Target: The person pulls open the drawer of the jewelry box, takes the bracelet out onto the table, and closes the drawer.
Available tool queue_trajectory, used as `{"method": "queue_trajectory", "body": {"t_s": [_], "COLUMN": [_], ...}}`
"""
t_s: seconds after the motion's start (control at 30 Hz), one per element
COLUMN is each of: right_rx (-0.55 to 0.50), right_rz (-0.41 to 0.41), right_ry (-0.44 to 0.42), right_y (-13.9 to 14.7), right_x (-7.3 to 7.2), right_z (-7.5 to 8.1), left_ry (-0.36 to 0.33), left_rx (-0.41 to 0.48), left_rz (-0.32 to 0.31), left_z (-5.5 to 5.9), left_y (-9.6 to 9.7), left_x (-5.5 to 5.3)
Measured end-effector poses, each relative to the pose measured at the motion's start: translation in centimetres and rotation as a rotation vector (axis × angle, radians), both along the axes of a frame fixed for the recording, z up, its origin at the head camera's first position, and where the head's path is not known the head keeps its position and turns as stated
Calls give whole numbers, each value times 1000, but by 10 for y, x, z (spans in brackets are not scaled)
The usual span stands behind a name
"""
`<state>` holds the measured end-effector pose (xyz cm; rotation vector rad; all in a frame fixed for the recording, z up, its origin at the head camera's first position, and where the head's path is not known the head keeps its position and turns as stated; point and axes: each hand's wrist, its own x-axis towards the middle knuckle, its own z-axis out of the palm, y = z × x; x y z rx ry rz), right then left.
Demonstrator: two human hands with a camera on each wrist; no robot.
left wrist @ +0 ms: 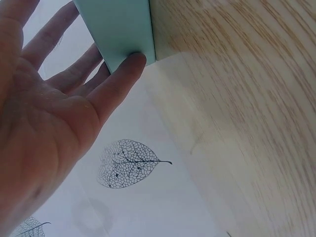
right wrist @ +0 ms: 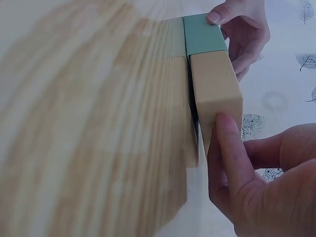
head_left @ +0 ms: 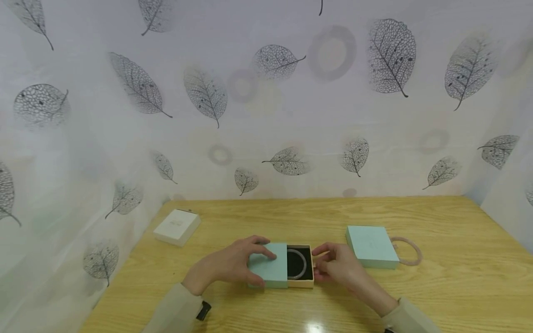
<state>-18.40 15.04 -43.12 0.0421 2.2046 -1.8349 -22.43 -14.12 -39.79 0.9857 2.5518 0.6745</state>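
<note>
A mint-green box sleeve [head_left: 272,268] lies on the table, and its cream inner drawer [head_left: 309,284] sticks out to the right. On the drawer's black lining rests a pale greyish bangle [head_left: 302,259], its left part hidden under the sleeve. My left hand [head_left: 237,261] grips the sleeve from the left, thumb on the near side and fingers over the top and far side. In the left wrist view the thumb presses the sleeve's side [left wrist: 118,29]. At the drawer's outer end is my right hand [head_left: 335,263], a fingertip touching the end face [right wrist: 232,106].
To the right lies another mint-green box [head_left: 372,245], with a pinkish bangle [head_left: 418,254] beside its right side. A white box [head_left: 176,226] sits at the back left of the wooden table [head_left: 266,217]. Leaf-printed sheeting [head_left: 266,115] surrounds the table's back and sides.
</note>
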Motion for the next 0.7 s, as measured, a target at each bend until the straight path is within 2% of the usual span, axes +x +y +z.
{"method": "queue_trajectory", "body": {"t_s": [0.7], "right_rx": [5], "right_rz": [-11], "right_ry": [-8], "right_y": [2], "right_x": [1], "right_z": [1], "left_ry": [1], "left_rx": [9], "left_rz": [-7], "left_z": [-2], "left_y": [-1], "left_x": [0]}}
